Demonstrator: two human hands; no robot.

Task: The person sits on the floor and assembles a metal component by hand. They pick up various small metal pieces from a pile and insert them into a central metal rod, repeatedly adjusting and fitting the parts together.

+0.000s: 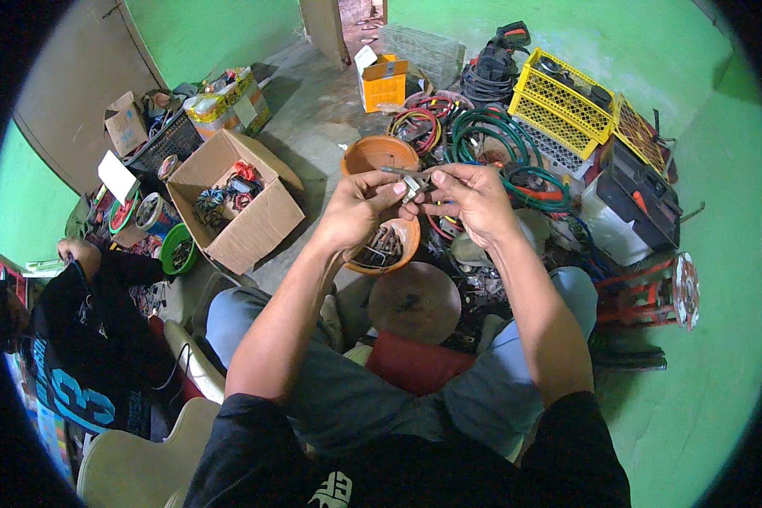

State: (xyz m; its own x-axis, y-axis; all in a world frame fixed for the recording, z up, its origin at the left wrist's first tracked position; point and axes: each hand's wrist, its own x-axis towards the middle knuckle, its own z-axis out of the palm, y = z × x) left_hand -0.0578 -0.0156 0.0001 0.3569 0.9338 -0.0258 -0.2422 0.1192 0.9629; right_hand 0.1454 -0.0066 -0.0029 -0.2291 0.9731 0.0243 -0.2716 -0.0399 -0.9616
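Both my hands are raised over my lap, fingertips meeting around a small silvery metal piece (412, 185) with a dark rod-like part; its exact kind cannot be made out. My left hand (357, 205) pinches it between thumb and fingers from the left. From the other side my right hand (477, 203) has thumb and fingertips closed on it too. Just below them, an orange-brown bowl (414, 240) contains several rusty metal pieces (383, 246). A second orange-brown bowl (368, 146) stands behind my hands, partly covered by them.
A round brown disc (415, 303) lies before my knees. Left stand an open cardboard box (258, 227) of cables and a green bowl (170, 245). Another person (102, 330) sits further left. Coiled green hoses (483, 125), yellow crates (563, 106), a toolbox (635, 203) and a red stool (652, 292) crowd the right.
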